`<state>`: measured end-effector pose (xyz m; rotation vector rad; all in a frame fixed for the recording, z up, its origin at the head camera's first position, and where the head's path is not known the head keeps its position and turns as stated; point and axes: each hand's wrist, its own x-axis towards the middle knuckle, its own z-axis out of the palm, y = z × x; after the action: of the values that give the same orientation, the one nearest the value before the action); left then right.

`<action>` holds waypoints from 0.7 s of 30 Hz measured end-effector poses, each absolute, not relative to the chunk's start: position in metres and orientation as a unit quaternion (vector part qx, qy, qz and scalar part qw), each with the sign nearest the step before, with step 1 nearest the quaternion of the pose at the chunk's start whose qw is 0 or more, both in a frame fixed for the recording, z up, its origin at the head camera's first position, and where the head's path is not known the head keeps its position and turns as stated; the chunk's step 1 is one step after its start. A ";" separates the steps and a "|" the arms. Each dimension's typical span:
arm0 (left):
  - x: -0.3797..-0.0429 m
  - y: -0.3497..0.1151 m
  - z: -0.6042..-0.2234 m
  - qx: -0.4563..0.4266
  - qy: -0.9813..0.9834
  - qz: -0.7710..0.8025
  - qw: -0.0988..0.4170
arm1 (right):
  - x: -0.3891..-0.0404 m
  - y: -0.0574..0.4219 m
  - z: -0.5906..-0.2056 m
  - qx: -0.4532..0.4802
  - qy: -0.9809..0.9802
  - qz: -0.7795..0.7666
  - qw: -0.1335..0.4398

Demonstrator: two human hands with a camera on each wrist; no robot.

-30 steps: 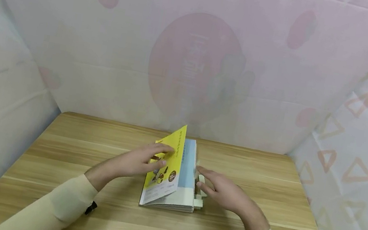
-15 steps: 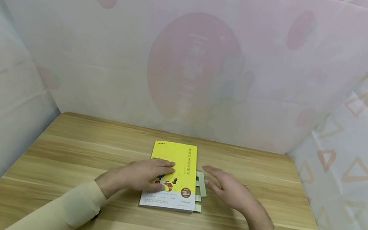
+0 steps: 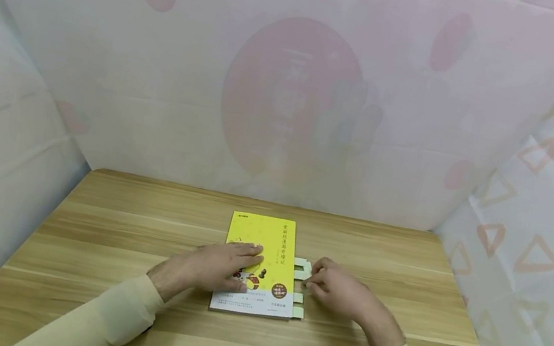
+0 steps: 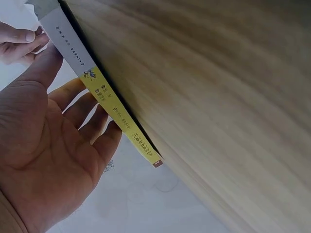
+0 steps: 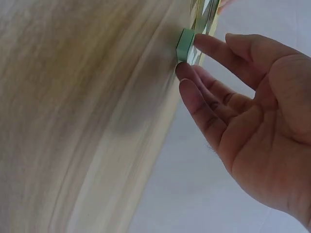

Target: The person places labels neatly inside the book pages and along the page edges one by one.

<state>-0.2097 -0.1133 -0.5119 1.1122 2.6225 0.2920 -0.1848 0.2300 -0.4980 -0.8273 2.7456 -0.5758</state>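
A closed book (image 3: 266,233) with a yellow cover and white lower band lies flat on the wooden table. My left hand (image 3: 216,266) rests on the left part of the cover with its fingers extended. The left wrist view shows the book's spine (image 4: 119,109) beside that hand's fingers. Pale green pieces (image 3: 297,312) stick out from the book's right side. Beside them is my right hand (image 3: 339,292), with its fingers bent. In the right wrist view, its fingertips are right at a small mint-green block (image 5: 184,46), while the thumb stands apart from the block.
The wooden table (image 3: 149,206) has bare wood on either side of the book. A pale printed backdrop (image 3: 175,87) rises behind it. White patterned side panels (image 3: 537,243) stand at the left and right.
The raised yellow cover has come down over the blue page, with my left hand on it. My right hand's fingers have bent in toward the green pieces, and a slanted one now sits straighter.
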 end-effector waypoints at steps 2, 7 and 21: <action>-0.209 -0.113 -0.512 0.382 0.908 0.101 0.138 | -0.185 0.232 -0.497 -0.264 0.937 -0.203 0.108; -0.209 -0.112 -0.511 0.374 0.912 0.102 0.136 | -0.187 0.239 -0.497 -0.234 0.945 -0.203 0.103; -0.230 -0.149 -0.509 0.322 0.940 0.106 0.039 | -0.206 0.266 -0.493 -0.210 0.962 -0.174 0.034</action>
<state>-0.2298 -0.1492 -0.5092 0.9883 2.8808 0.3261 -0.2056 0.2664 -0.4930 -0.6449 2.9575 -0.5362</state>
